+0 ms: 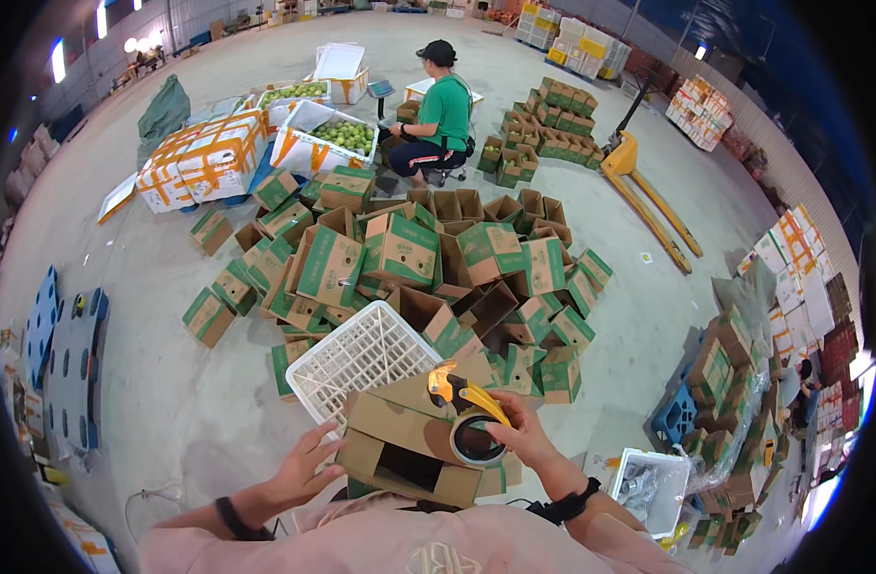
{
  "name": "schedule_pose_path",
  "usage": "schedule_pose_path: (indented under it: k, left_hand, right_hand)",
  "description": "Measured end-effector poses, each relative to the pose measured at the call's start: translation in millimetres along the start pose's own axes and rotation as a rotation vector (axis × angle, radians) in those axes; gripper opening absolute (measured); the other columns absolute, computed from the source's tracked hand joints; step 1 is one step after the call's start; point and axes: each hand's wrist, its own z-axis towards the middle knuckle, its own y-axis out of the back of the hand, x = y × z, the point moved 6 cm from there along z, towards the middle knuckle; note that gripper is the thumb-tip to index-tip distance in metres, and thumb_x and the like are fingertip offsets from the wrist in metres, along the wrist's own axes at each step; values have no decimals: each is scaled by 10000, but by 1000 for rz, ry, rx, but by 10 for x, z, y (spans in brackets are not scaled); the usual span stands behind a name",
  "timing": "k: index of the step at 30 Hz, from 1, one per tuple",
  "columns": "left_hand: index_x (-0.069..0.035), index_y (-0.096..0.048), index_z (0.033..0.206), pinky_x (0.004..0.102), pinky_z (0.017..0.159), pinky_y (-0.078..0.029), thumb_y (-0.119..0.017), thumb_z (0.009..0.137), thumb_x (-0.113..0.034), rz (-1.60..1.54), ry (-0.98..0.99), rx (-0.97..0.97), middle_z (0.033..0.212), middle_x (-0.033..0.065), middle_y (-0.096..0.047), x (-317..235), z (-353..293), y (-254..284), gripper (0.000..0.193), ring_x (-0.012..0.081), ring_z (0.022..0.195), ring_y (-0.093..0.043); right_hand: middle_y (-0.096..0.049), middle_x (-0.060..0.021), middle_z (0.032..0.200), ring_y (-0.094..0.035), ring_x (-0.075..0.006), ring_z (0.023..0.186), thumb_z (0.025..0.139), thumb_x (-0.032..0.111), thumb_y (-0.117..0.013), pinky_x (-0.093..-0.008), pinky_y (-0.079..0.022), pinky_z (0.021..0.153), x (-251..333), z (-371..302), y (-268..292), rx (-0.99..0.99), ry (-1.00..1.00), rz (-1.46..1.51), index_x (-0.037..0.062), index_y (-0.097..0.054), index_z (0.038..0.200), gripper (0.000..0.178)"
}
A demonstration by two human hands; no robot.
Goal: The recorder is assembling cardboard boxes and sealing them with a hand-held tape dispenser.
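Note:
My right hand point(522, 432) is closed on a yellow tape dispenser point(484, 398) with a roll of tape in it, held over the right side of a cardboard box point(385, 421). The box sits close in front of me with brown flaps folded inward, and a dark gap shows between them. My left hand point(304, 465) is at the box's left side with its fingers spread, holding nothing; I cannot tell whether its fingertips touch the cardboard. Just beyond the box is a tilted white plastic crate point(361, 356) with a lattice base.
A large heap of green-and-brown cartons point(400, 251) lies ahead. Behind it a person in a green shirt point(446, 113) sits beside foam boxes of green fruit point(340, 134). A yellow pallet jack point(639, 182) stands far right; a white bin point(653, 488) is near right. Blue pallets point(73, 373) are at left.

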Motion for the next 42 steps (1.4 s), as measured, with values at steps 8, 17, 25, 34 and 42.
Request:
schedule_pose_path:
  k: [8, 17, 25, 34, 42]
  left_hand:
    - [-42, -308, 1434, 340, 1035, -345, -481, 970, -308, -423, 327, -421, 1290, 206, -525, 529, 728, -226, 562, 308, 1201, -509]
    - [-96, -300, 1451, 330, 1064, -324, -475, 976, -287, -268, 245, -251, 1376, 179, -447, 410, 1112, -96, 541, 287, 1282, -432]
    - [-4, -399, 1371, 446, 1112, -267, -641, 798, -328, 460, -172, -129, 1404, 194, -400, -412, 715, -673, 702, 325, 1322, -370]
    - [-2, -453, 1322, 414, 1087, -312, -680, 729, -385, 284, -385, -370, 1401, 119, -414, -329, 729, -552, 742, 279, 1308, -382]
    - [-16, -468, 1310, 397, 1120, -253, -630, 783, -403, 196, -357, -413, 1381, 105, -427, -194, 775, -625, 674, 264, 1326, -353]
  right_hand:
    - [-561, -58, 1110, -544, -125, 1001, 808, 145, -721, -261, -432, 889, 214, 49, -103, 45, 130, -85, 41, -442, 1307, 582]
    - [-536, -160, 1168, -567, -229, 1062, 731, 201, -789, -330, -453, 913, 338, -453, -180, -46, 478, -451, -6, -409, 1316, 728]
    - [-551, -173, 987, -584, -309, 869, 719, 211, -780, -347, -514, 706, 216, -738, -471, -131, 631, -897, 18, -392, 1361, 775]
    - [-635, -135, 1008, -626, -283, 934, 769, 311, -739, -360, -491, 822, 1212, 1027, -690, -176, 446, -982, 44, -568, 1105, 461]
    - [-685, -168, 885, -652, -290, 784, 723, 411, -676, -392, -499, 665, 284, 2786, -2658, 514, -88, -1732, -6, -683, 911, 458]
